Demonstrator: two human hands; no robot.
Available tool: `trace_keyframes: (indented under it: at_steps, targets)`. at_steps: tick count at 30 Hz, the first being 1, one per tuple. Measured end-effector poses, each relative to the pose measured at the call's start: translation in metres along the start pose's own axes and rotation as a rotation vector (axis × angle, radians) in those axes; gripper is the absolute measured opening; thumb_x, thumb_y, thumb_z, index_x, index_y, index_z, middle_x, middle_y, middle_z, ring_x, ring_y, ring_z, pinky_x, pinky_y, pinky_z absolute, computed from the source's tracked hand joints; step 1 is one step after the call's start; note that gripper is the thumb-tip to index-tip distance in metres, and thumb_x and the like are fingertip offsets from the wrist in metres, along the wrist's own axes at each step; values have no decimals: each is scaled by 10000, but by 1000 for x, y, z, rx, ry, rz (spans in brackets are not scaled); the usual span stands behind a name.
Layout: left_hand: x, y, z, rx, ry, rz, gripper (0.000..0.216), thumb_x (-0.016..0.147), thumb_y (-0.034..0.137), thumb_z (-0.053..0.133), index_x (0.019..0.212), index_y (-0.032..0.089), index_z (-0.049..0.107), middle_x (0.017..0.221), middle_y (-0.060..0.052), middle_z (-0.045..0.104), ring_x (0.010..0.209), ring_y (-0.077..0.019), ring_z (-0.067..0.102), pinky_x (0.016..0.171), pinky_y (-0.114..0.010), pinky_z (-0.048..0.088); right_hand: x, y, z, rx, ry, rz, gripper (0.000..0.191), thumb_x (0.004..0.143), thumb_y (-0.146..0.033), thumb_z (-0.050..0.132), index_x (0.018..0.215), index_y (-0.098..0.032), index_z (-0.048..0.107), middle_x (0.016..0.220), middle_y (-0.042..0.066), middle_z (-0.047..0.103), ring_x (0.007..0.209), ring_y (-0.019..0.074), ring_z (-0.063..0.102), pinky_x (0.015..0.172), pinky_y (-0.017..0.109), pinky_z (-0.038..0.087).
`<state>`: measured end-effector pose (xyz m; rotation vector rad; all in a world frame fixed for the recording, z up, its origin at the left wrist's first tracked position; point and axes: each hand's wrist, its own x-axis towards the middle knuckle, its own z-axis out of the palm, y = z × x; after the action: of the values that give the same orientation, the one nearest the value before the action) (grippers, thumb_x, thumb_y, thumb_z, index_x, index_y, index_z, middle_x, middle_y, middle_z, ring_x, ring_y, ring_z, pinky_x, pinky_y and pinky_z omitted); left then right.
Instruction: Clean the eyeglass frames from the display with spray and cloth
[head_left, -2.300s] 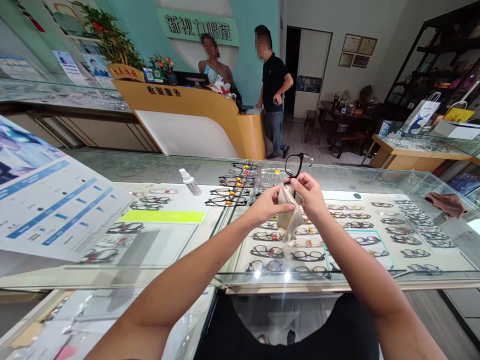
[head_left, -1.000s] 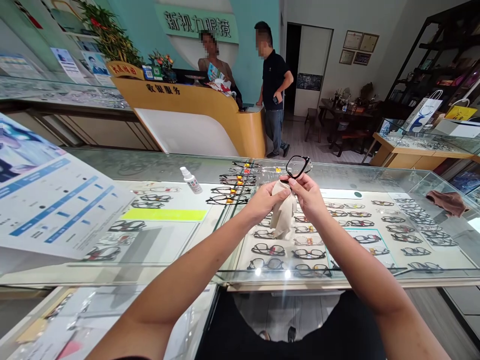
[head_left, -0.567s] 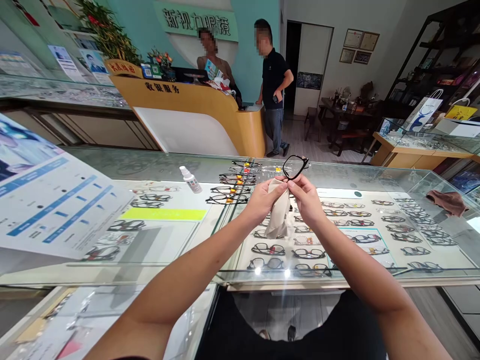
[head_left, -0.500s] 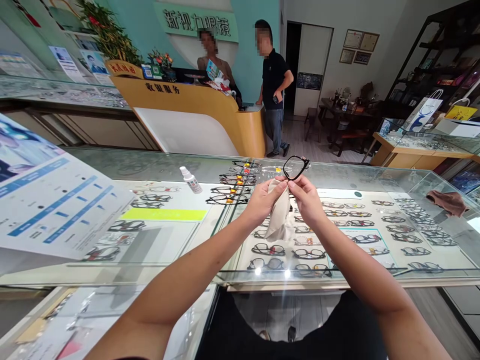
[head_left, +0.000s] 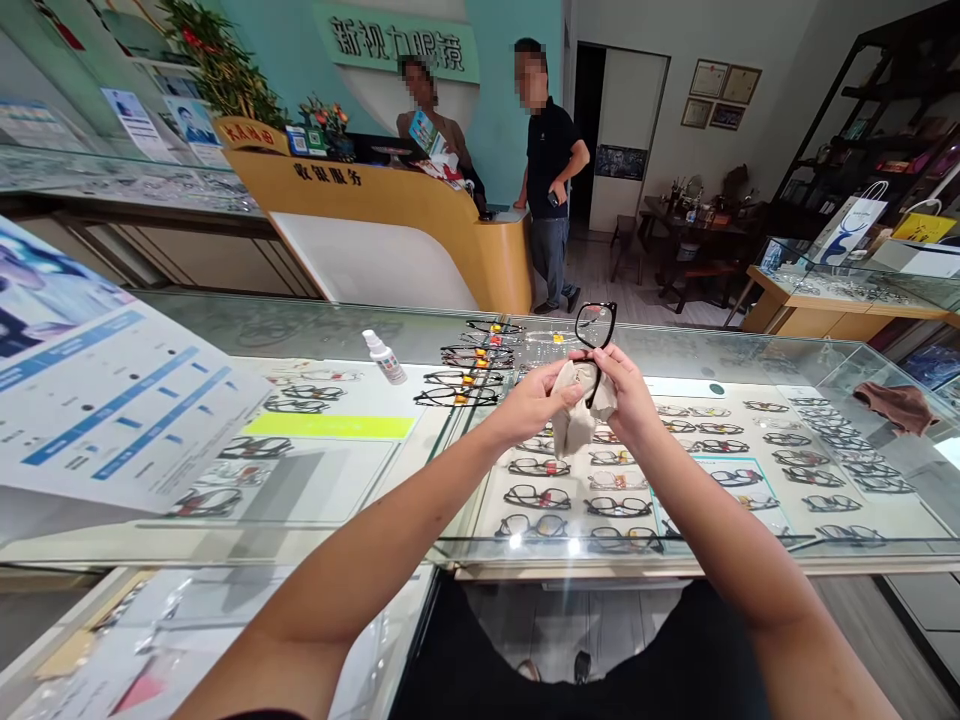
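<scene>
Above the glass counter, my right hand (head_left: 624,385) is closed on a pair of black-framed eyeglasses (head_left: 615,328). One lens stands up above my fingers; the lower part of the frame is partly covered by a beige cloth (head_left: 576,425). My left hand (head_left: 541,402) pinches that cloth around the lower lens, thumb on the near side. Left of my hands, a row of dark eyeglasses (head_left: 459,397) with small coloured tags lies on the counter top. A white spray bottle (head_left: 385,358) stands further left.
Under the glass of the display counter (head_left: 480,520) lie rows of eyeglasses. A large printed card (head_left: 112,400) stands at the left, and a brown cloth (head_left: 896,405) lies at the right. Two people are by the wooden reception desk (head_left: 502,255) beyond.
The eyeglasses have turned more upright, with one lens now pointing up. The cloth has bunched up around the lower lens, and my right hand has shifted slightly right.
</scene>
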<state>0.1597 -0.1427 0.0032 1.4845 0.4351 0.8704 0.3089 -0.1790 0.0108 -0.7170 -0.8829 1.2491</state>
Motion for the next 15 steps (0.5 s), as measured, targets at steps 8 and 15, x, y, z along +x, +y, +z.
trace_keyframes:
  at_steps: [8, 15]
  targets:
    - [-2, 1, 4, 42, 248, 30, 632, 609, 560, 940, 986, 123, 682, 751, -5, 651, 654, -122, 551, 620, -237, 451, -5, 9, 6, 57, -23, 27, 423, 655, -481, 928, 741, -247, 586, 971, 17, 820, 852, 190, 726, 776, 322, 590]
    - [-1, -4, 4, 164, 319, 82, 717, 726, 802, 740, 906, 108, 724, 681, -5, 584, 601, -108, 464, 546, -234, 393, -4, 14, 4, 26, -19, 11, 347, 661, -451, 927, 798, -257, 674, 940, -13, 804, 837, 137, 687, 762, 259, 537]
